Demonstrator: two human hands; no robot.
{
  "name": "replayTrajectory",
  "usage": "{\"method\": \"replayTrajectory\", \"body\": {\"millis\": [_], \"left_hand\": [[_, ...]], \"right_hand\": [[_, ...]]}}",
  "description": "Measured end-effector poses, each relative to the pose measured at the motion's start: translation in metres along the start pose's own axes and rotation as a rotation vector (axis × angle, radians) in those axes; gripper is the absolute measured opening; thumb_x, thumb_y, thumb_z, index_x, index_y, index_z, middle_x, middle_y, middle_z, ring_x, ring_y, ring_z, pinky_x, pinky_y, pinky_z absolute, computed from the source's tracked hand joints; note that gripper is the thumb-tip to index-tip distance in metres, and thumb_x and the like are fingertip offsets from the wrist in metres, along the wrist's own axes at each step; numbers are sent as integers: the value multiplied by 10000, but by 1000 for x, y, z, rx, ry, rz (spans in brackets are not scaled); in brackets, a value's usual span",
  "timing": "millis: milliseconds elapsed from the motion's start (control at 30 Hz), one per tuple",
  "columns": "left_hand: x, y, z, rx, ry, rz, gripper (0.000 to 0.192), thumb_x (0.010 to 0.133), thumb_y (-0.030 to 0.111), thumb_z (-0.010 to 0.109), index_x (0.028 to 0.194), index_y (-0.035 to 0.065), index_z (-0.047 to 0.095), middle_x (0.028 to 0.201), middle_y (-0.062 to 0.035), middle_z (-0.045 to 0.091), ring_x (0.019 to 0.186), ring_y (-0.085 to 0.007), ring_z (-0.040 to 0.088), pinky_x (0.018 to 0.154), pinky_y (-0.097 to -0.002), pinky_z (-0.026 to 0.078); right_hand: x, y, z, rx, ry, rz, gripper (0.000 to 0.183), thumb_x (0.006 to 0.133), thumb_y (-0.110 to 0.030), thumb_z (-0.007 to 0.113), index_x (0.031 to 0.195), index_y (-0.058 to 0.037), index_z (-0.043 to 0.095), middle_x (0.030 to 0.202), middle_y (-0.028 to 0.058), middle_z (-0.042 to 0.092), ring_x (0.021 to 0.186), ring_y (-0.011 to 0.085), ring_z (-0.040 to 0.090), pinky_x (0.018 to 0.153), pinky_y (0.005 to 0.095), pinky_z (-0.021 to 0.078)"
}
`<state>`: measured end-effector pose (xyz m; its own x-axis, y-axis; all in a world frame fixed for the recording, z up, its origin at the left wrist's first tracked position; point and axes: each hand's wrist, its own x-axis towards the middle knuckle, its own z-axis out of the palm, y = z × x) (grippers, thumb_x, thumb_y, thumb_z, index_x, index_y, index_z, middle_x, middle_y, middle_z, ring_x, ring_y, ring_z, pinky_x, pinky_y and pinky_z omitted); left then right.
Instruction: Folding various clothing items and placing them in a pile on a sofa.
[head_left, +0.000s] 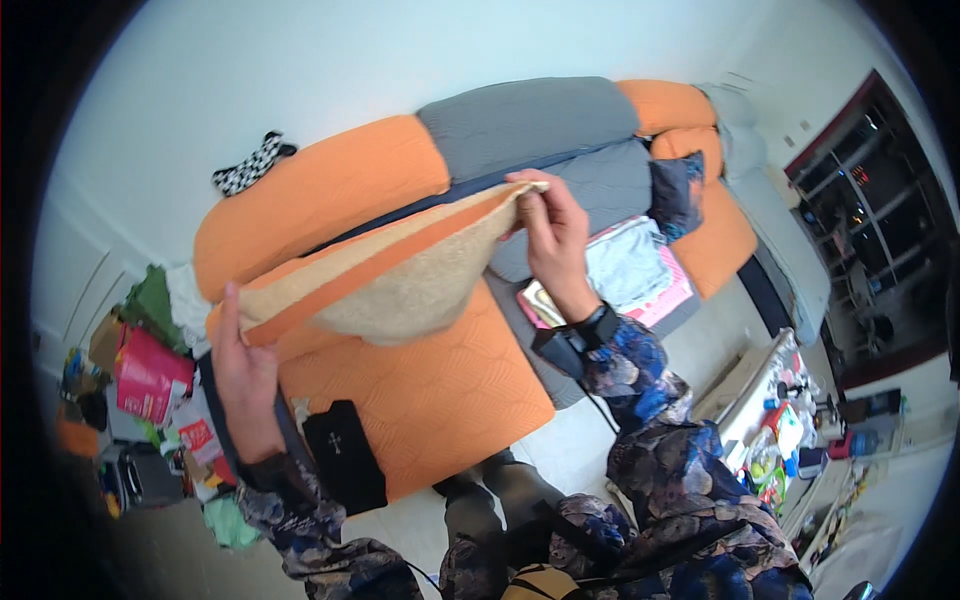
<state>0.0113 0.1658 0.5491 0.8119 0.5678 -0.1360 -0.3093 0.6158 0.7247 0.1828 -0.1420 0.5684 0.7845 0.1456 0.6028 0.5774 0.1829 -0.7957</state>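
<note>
A beige cloth with an orange stripe (405, 300) hangs between my two hands, above the orange sofa seat (442, 382). Its upper edge is drawn out taut, while the lower part sags in a curve. My right hand (556, 244) pinches one corner between thumb and fingers. At the lower end of that edge, my left hand (246, 371) grips the cloth with the thumb up; its fingertips are partly hidden. Folded black fabric with a small cross motif (345, 454) lies on the seat near my left forearm.
A checkered black-and-white cloth item (251, 166) rests on the orange backrest (330, 187). Folded light-blue clothing (628, 259) and a patterned cushion (676, 193) lie on the sofa's right side. Bags and boxes, including a pink bag (150, 375), crowd the left. A cluttered table (772, 427) stands at right.
</note>
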Motion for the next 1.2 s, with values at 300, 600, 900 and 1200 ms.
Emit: {"method": "replayTrajectory", "body": {"millis": [300,600,900,1200], "left_hand": [[50,-24,-41,65,194,-122,129,922,247,618,936,123,583,886,33,576,770,-80,539,630,-254,480],[33,3,-13,-85,135,-117,230,892,225,636,808,61,499,661,-37,504,609,-141,511,566,-262,430],[-89,-38,-39,-109,164,-172,130,909,188,597,1013,123,554,869,6,628,593,-109,531,531,-261,421],[-210,-131,-116,-56,342,-681,193,866,216,559,718,136,464,558,28,403,495,-123,422,510,-274,328]], "right_hand": [[-13,77,2,-132,-48,203,209,985,-177,505,1029,-4,614,884,-10,601,843,58,528,760,229,450],[-5,26,13,51,-73,227,181,980,-159,498,1012,-7,590,866,-30,583,822,50,505,751,221,429],[-91,-6,-20,-54,58,351,168,974,-173,512,935,-20,571,792,-47,505,744,44,442,645,213,368],[-294,24,-79,-311,71,755,169,930,-129,486,842,-8,565,738,-35,503,696,66,450,610,247,386]]}}
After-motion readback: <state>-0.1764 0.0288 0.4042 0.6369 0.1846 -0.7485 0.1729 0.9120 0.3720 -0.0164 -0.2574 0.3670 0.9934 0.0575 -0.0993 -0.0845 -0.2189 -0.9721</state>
